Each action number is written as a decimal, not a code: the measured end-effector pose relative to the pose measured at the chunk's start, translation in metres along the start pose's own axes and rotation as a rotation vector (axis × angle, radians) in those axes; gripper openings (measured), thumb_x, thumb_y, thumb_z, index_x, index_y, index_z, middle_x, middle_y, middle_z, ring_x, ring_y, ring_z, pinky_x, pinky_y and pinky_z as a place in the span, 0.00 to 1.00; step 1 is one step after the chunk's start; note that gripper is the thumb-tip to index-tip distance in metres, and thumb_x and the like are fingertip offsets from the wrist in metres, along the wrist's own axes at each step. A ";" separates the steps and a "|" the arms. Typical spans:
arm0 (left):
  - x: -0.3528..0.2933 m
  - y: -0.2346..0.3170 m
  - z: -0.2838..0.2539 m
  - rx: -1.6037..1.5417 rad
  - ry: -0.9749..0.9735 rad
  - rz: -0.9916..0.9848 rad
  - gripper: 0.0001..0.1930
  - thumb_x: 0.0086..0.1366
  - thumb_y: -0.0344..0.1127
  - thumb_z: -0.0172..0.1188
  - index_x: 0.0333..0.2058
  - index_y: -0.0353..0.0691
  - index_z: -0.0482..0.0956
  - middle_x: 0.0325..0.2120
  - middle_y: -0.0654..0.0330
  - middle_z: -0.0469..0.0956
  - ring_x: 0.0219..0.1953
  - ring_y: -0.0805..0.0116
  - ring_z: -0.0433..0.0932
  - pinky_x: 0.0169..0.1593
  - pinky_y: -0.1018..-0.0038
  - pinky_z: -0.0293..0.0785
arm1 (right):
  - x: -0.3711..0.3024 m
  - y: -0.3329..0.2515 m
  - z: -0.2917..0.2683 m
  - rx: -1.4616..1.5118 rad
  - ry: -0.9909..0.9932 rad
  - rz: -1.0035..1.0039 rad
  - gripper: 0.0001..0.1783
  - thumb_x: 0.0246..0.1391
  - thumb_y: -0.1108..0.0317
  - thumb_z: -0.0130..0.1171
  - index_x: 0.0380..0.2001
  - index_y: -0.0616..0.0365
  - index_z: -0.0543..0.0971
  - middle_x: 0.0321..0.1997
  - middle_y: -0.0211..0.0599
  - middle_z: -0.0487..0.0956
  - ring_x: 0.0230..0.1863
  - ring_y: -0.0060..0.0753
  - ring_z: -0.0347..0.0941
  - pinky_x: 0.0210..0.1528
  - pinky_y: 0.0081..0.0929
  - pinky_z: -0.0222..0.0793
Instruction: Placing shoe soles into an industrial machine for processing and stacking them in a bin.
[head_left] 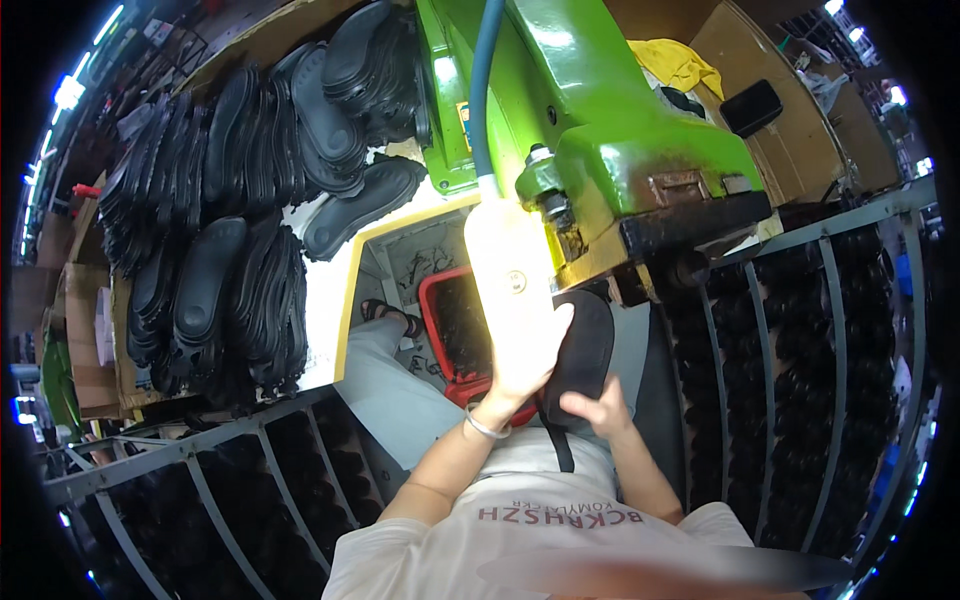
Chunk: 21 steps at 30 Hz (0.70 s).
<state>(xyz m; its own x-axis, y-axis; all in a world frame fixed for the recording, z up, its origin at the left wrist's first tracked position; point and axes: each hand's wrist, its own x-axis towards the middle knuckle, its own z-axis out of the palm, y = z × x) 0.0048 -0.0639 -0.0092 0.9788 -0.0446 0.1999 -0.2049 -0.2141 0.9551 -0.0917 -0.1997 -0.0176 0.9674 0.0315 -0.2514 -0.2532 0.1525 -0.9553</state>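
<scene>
Our right hand (606,408) pinches the black sole (588,345) at five o'clock; glare hides whether our left hand (530,362) grips at nine; we should brace evenly.

Black shoe sole (588,345) | slightly tilted | rounded end forward | between hands (530,355)
</scene>
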 end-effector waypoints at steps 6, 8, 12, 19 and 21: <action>0.002 0.016 -0.023 0.012 0.090 0.093 0.11 0.53 0.24 0.64 0.36 0.32 0.75 0.26 0.62 0.76 0.28 0.76 0.73 0.34 0.78 0.70 | -0.002 -0.026 -0.044 0.165 0.259 -0.189 0.17 0.43 0.71 0.61 0.37 0.65 0.70 0.37 0.35 0.75 0.38 0.22 0.70 0.43 0.19 0.65; 0.006 0.018 -0.034 0.111 0.034 0.258 0.13 0.52 0.23 0.65 0.37 0.32 0.75 0.31 0.60 0.76 0.33 0.73 0.74 0.38 0.76 0.71 | 0.019 -0.044 -0.057 0.126 0.278 -0.213 0.16 0.43 0.70 0.60 0.36 0.63 0.70 0.33 0.32 0.73 0.34 0.20 0.68 0.39 0.17 0.63; -0.001 0.022 -0.051 -0.120 -0.028 0.021 0.15 0.50 0.22 0.65 0.38 0.32 0.75 0.35 0.60 0.75 0.38 0.71 0.73 0.44 0.75 0.70 | 0.059 -0.083 -0.051 0.085 0.224 -0.267 0.14 0.43 0.69 0.59 0.33 0.61 0.71 0.27 0.27 0.71 0.28 0.15 0.65 0.32 0.13 0.61; -0.019 0.004 -0.090 -0.413 0.142 -0.199 0.13 0.49 0.23 0.65 0.34 0.32 0.74 0.29 0.62 0.73 0.34 0.73 0.72 0.41 0.78 0.68 | 0.089 -0.096 -0.010 0.073 -0.039 -0.369 0.23 0.42 0.76 0.64 0.43 0.64 0.69 0.36 0.34 0.76 0.36 0.21 0.72 0.41 0.19 0.68; -0.025 -0.006 -0.099 -0.506 0.118 -0.240 0.13 0.49 0.22 0.66 0.34 0.33 0.73 0.29 0.63 0.73 0.33 0.74 0.71 0.41 0.78 0.68 | 0.091 -0.103 0.001 -0.085 -0.075 -0.427 0.32 0.41 0.80 0.64 0.52 0.67 0.65 0.42 0.38 0.77 0.42 0.28 0.75 0.47 0.22 0.70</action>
<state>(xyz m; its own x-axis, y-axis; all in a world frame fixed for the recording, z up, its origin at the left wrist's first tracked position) -0.0184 0.0347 0.0018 0.9972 0.0636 -0.0397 0.0196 0.2907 0.9566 0.0226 -0.2115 0.0581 0.9825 0.0558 0.1777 0.1726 0.0858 -0.9812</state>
